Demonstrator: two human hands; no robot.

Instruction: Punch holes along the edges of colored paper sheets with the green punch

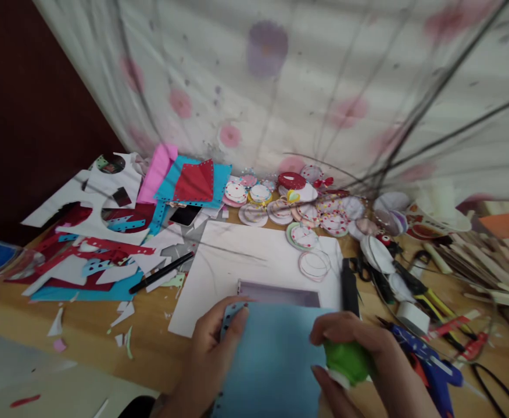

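Near the bottom middle, my left hand (215, 348) pinches the left edge of a light blue paper sheet (276, 354), thumb on top. Dark dots run along that edge. My right hand (363, 348) curls around a small green bottle (346, 359) with a white end, at the sheet's right side; blur hides its exact kind. Just beyond the blue sheet lies a shallow pale lilac box (280, 292) on a large white sheet (223, 255). Thin wire rings (314, 265) rest on that sheet's right part.
Paper scraps (89, 255) and a black pen (161, 273) cover the left. Several round paper decorations (304, 235) line the back. To the right are a blue glue gun (433, 360), yellow-black pliers (424, 290) and wooden sticks (481, 261). A patterned curtain (307, 87) hangs behind.
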